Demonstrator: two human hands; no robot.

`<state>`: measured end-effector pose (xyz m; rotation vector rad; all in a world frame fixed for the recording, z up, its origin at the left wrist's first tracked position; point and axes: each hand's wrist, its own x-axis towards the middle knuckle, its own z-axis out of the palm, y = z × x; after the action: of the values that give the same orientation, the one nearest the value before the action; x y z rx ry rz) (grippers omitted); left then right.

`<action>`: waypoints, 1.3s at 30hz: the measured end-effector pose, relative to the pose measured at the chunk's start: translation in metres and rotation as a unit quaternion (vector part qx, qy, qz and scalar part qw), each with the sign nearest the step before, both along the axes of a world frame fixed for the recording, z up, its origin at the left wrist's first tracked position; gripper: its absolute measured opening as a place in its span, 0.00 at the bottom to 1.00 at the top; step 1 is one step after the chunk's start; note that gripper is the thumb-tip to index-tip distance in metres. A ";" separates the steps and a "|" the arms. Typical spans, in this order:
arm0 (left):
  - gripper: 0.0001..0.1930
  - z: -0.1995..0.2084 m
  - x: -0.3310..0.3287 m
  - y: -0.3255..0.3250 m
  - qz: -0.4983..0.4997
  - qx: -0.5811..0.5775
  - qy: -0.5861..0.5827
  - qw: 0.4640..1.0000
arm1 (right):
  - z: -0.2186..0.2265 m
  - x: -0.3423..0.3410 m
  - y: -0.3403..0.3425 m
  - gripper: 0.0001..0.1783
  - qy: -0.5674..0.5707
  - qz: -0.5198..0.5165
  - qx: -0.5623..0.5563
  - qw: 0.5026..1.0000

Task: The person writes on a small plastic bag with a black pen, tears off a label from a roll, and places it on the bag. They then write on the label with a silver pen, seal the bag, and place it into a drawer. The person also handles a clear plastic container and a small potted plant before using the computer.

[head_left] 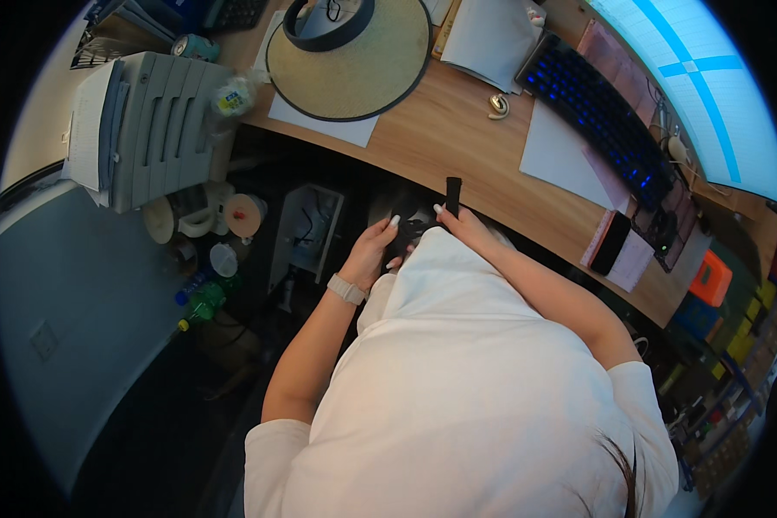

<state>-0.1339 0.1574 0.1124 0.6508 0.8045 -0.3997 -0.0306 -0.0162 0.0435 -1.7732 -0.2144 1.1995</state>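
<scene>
Just in front of my white shirt, below the desk edge, both hands are at a dark item (413,228) whose kind I cannot make out. My left hand (374,249), with a pale watch on its wrist, has its fingers curled round the left side of it. Thumb and fingers of my right hand (464,228) close on a black strap (453,195), whose end sticks up toward the desk. Shadow and my shirt hide the lower part of what I hold.
On the wooden desk (457,142) are a straw sun visor (354,73), a lit keyboard (596,116), a phone (611,243) and a small cream-and-gold ring-shaped object (498,106). Left of the desk stand a grey drawer unit (168,129) and, lower, a green bottle (205,304).
</scene>
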 end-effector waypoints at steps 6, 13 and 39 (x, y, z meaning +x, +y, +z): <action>0.11 -0.015 0.005 -0.001 -0.027 0.057 0.041 0.997 | 0.003 0.009 0.005 0.24 -0.025 0.011 -0.035 0.999; 0.11 -0.007 0.018 -0.006 -0.041 0.028 0.006 0.999 | 0.012 0.015 -0.001 0.24 -0.064 -0.031 0.022 0.997; 0.11 0.042 0.164 0.191 0.031 0.486 -0.149 0.860 | 0.072 0.151 -0.098 0.19 -0.436 0.067 -0.169 0.882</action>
<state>0.0300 0.3487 0.1543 1.5850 0.6910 0.2158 0.1206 -0.1147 0.1153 -2.5579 -0.6887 0.4497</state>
